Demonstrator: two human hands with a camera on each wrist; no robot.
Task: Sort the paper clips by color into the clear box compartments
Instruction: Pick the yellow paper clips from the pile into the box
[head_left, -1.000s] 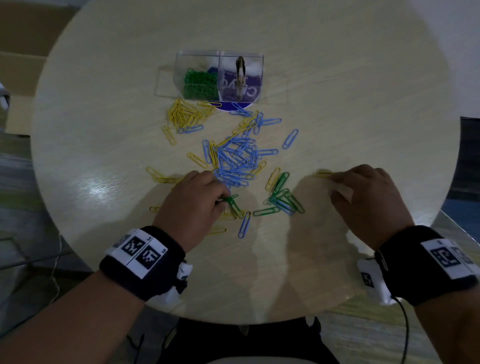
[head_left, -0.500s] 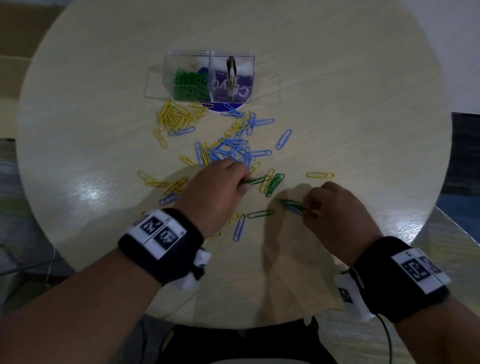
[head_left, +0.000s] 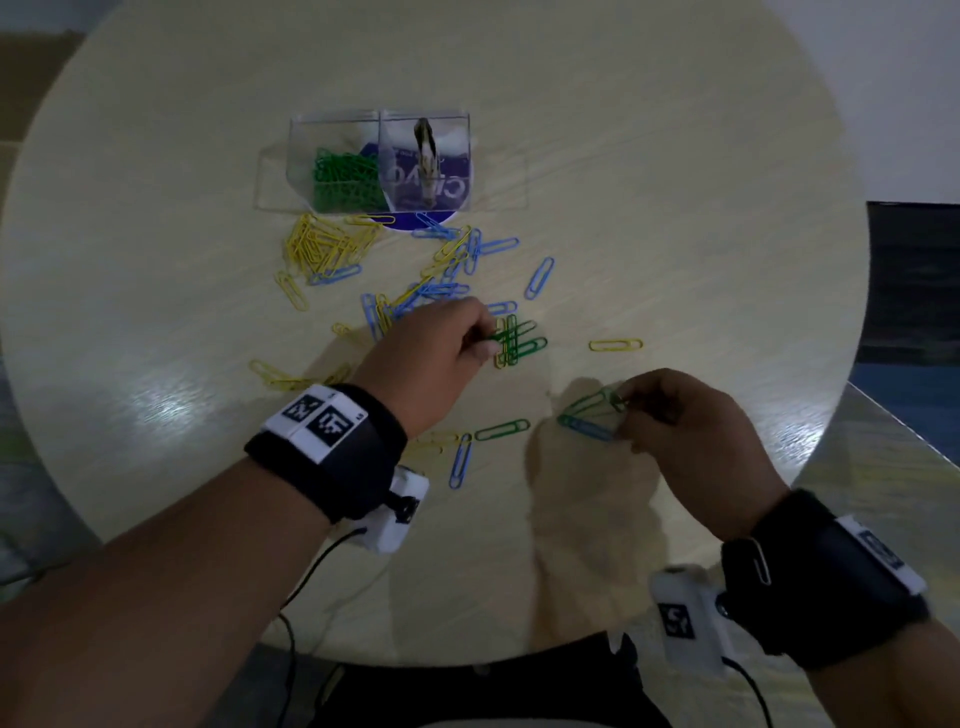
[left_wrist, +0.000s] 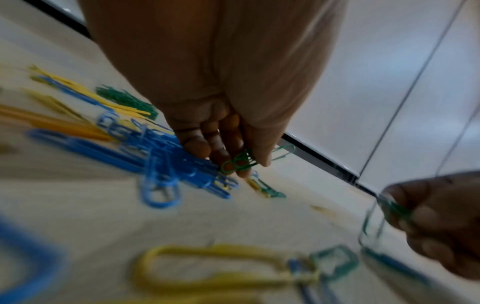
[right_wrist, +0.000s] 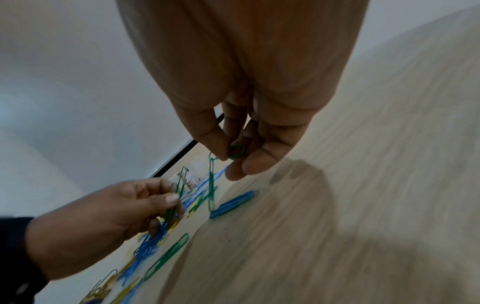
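The clear box (head_left: 379, 117) stands at the table's far side, with green clips (head_left: 345, 182) filling its left compartment. Blue clips (head_left: 441, 288) and yellow clips (head_left: 324, 244) lie scattered between the box and my hands. My left hand (head_left: 480, 345) (left_wrist: 242, 162) pinches green clips (head_left: 519, 343) (left_wrist: 240, 161) at the table's middle. Lower right, my right hand (head_left: 626, 410) (right_wrist: 233, 156) pinches a few green clips (head_left: 592, 405) (right_wrist: 211, 185) lifted off the wood. A blue clip (head_left: 589, 431) (right_wrist: 232, 203) lies just under them.
A single green clip (head_left: 501, 430) and a blue one (head_left: 461, 460) lie between my wrists. One yellow clip (head_left: 615, 344) sits apart to the right. The round wooden table (head_left: 701, 208) drops off close behind my wrists. The box's right compartment holds a purple printed insert (head_left: 428, 176).
My left hand moved right from the blue pile to the green clips. My right hand pulled in from the yellow clip, took hold of green clips and raised them.
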